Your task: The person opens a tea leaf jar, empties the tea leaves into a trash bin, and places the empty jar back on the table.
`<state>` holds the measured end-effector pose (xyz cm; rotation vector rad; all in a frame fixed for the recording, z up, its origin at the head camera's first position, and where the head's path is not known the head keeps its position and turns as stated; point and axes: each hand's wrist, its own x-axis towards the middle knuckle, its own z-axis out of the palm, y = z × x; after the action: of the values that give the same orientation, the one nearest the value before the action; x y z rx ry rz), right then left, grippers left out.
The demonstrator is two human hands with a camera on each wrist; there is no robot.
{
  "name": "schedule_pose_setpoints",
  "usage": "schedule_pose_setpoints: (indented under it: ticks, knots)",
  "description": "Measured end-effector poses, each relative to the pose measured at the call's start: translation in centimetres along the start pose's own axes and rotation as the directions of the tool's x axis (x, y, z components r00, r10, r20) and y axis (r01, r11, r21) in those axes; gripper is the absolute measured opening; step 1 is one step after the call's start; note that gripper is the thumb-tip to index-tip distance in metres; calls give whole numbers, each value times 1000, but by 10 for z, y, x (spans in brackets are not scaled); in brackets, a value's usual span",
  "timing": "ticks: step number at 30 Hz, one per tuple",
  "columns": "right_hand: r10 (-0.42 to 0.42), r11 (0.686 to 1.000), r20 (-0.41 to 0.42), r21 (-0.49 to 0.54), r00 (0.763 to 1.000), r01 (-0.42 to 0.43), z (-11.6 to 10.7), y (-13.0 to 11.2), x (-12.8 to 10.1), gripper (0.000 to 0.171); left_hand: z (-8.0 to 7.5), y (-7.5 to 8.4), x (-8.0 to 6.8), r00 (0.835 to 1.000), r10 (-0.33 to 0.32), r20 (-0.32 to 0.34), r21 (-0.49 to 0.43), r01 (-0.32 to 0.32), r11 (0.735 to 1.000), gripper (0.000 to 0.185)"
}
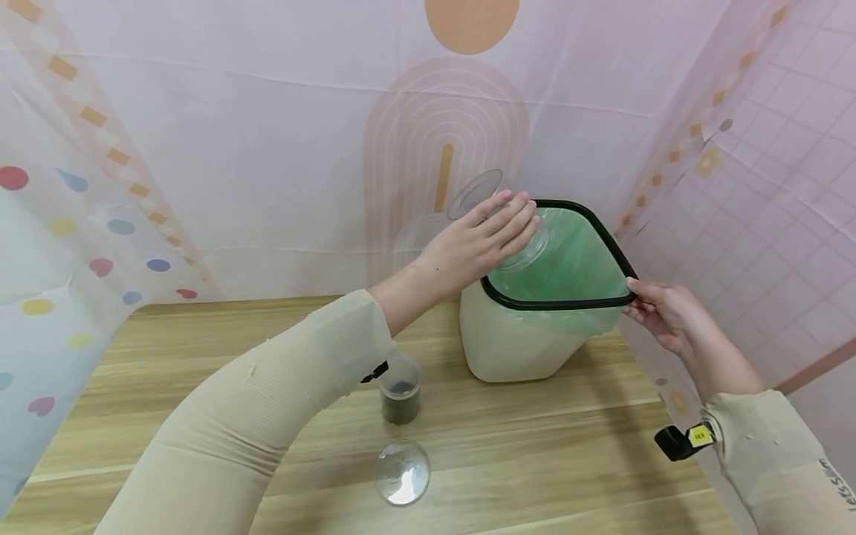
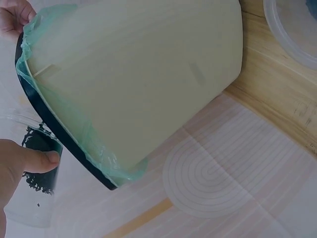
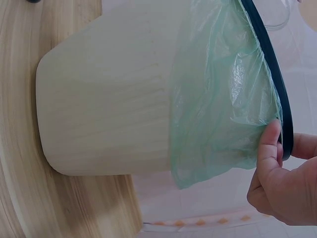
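- A clear jar [image 1: 515, 238] was held tipped over the mouth of the cream bin [image 1: 508, 342] at the table's [image 1: 575, 446] far right.
- The left hand [image 1: 478, 241] was curled round the jar.
- The bin's black rim [image 1: 602, 241], over a green liner [image 1: 568, 260], was pinched by the right hand [image 1: 662, 312].
- A small cup [image 1: 400, 388] and a clear lid [image 1: 402, 472] lay nearer, apart.

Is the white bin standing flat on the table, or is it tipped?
Tipped. The white bin leans toward the camera, its black rim slanted. The right hand pinches that rim, and the wrist views show only one bottom edge on the table.
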<state>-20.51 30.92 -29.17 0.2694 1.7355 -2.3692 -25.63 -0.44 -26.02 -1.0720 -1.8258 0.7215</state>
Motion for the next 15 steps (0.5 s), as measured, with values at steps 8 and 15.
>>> schedule_pose_setpoints:
  ticks: [8, 15]
  knots:
    - [-3, 1000, 8, -11, 1000, 3, -1, 1, -1, 22, -2, 0, 0, 999, 35, 13, 27, -35, 999, 53]
    - [0, 1000, 5, -13, 1000, 1, 0, 1, -1, 23, -3, 0, 1, 998, 46, 32, 26, -47, 999, 53]
